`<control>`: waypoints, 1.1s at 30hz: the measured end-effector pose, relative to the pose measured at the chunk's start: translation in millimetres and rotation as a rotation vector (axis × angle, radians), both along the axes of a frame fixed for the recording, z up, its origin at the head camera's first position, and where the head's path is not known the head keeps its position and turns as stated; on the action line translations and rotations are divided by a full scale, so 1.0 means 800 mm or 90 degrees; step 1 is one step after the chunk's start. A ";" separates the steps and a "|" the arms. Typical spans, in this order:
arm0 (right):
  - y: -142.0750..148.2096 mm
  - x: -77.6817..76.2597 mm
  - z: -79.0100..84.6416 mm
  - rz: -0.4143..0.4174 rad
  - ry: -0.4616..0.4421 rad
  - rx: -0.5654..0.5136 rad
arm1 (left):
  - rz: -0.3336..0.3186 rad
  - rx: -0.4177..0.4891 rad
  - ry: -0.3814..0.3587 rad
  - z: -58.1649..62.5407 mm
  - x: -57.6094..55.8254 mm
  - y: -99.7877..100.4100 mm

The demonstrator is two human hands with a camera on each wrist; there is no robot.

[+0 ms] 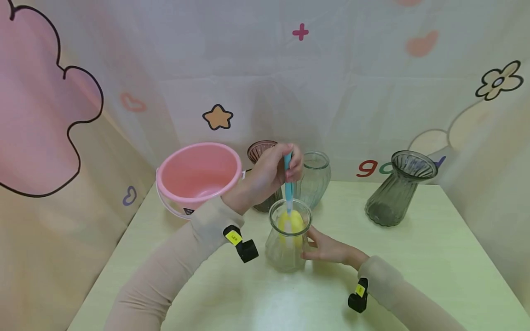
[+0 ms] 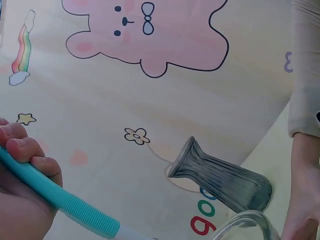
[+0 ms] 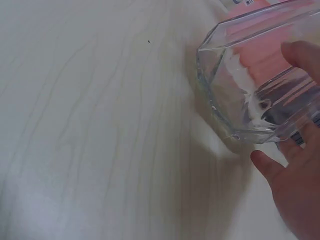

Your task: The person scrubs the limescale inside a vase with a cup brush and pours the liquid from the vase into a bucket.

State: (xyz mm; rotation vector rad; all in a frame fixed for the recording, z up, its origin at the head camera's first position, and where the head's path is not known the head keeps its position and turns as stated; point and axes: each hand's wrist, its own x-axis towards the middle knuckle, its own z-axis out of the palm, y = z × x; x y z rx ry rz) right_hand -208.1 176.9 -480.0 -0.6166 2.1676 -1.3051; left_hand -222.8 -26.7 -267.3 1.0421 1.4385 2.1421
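A clear glass vase (image 1: 276, 253) stands upright on the table in the head view. Inside it is the yellow sponge head (image 1: 291, 222) of a bottle brush, whose turquoise handle (image 1: 288, 189) rises out through the mouth. My left hand (image 1: 265, 177) grips that handle from above, fingers curled round it, as the left wrist view also shows with the brush (image 2: 90, 215). Low on the vase's right side, my right hand (image 1: 331, 249) holds the glass. In the right wrist view, thumb and fingers lie on either side of the vase (image 3: 235, 95) near its base.
A pink bucket (image 1: 198, 146) stands at the back left. Behind my left hand are a purplish ribbed vase (image 1: 262, 149) and a pale blue-green glass vase (image 1: 315, 184). At the right is a dark grey ribbed vase (image 1: 391, 197). A printed curtain (image 1: 265, 78) hangs behind the table.
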 end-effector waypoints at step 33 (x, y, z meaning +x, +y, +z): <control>-0.018 0.024 -0.021 -0.113 0.020 -0.106 | 0.024 -0.034 -0.036 -0.027 0.012 0.011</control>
